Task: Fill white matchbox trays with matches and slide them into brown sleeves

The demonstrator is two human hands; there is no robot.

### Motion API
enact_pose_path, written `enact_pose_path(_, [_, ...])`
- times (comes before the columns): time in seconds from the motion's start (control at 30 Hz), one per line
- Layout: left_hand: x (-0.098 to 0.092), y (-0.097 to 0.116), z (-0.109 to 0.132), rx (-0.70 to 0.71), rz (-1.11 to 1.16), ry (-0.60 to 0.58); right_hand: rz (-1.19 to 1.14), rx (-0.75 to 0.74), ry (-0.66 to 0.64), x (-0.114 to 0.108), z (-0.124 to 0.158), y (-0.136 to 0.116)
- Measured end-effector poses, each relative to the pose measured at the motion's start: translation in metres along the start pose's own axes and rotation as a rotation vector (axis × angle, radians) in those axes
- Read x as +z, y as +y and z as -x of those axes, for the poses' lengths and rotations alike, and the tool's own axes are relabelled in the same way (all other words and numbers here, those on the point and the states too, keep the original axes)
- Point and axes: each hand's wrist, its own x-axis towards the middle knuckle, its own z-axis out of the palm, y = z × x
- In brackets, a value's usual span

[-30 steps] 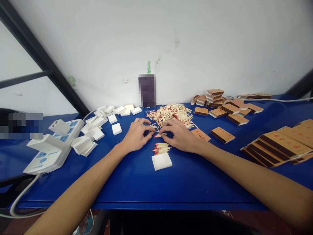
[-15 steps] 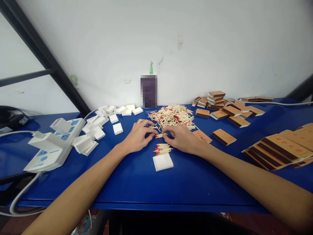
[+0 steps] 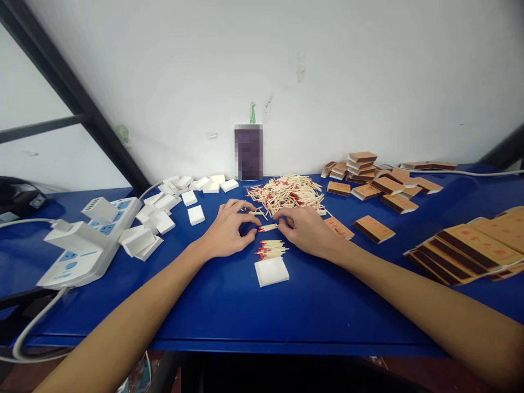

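A few red-tipped matches [image 3: 268, 228] lie side by side on the blue table between my hands. My left hand [image 3: 230, 228] is beside their red heads, thumb and index finger apart with a gap between them. At the plain ends is my right hand [image 3: 305, 232], its thumb and index finger also parted; whether a fingertip touches the sticks is hard to tell. A second row of matches [image 3: 273, 249] lies just nearer to me, heads to the left. Against its near side sits a white matchbox tray [image 3: 272, 272]. Behind my hands is a large heap of loose matches [image 3: 292, 191].
White matchbox trays [image 3: 166, 202] are scattered at the left, near a power strip [image 3: 100, 256] with plugs and cables. Orange-brown matchbox sleeves [image 3: 374, 228] lie at the right, with a larger stack [image 3: 470, 245] closer in. A blurred dark rectangle [image 3: 249, 153] stands by the wall.
The fingers of both hands have spread from their pinch around the small row of matches, which now shows more fully on the table. The second row and white tray stay put.
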Motion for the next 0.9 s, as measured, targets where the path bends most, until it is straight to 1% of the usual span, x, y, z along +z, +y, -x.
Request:
enact_pose_path(0.07, [0.001, 0.0, 0.0, 0.003, -0.003, 0.004, 0.024, 0.006, -0.005, 0.001, -0.001, 0.002])
enact_pose_path(0.27, [0.002, 0.0, -0.001, 0.003, -0.017, 0.01, 0.018, -0.041, -0.02, 0.002, -0.002, 0.003])
enact_pose_path(0.37, [0.002, 0.001, -0.001, 0.014, -0.018, 0.015, 0.013, -0.051, -0.006, 0.0, -0.001, 0.001])
enact_pose_path(0.5, [0.001, -0.006, -0.002, 0.004, -0.024, 0.086, -0.005, -0.04, 0.066, -0.003, 0.001, -0.004])
enact_pose_path(0.57, [0.0, -0.012, -0.002, -0.024, -0.031, 0.131, -0.052, -0.033, 0.071, -0.004, 0.002, -0.006])
enact_pose_path(0.63, [-0.001, -0.02, -0.002, -0.053, -0.039, 0.152, -0.089, -0.029, 0.052, -0.005, 0.003, -0.006])
enact_pose_path(0.73, [-0.003, -0.029, -0.002, -0.086, -0.051, 0.158, -0.066, -0.008, 0.003, -0.006, 0.004, -0.006])
enact_pose_path(0.83, [-0.004, -0.032, -0.002, -0.113, -0.059, 0.133, -0.018, -0.024, -0.068, -0.006, 0.003, -0.006])
enact_pose_path(0.9, [-0.004, -0.031, -0.002, -0.133, -0.06, 0.114, 0.004, -0.047, -0.093, -0.007, 0.002, -0.007])
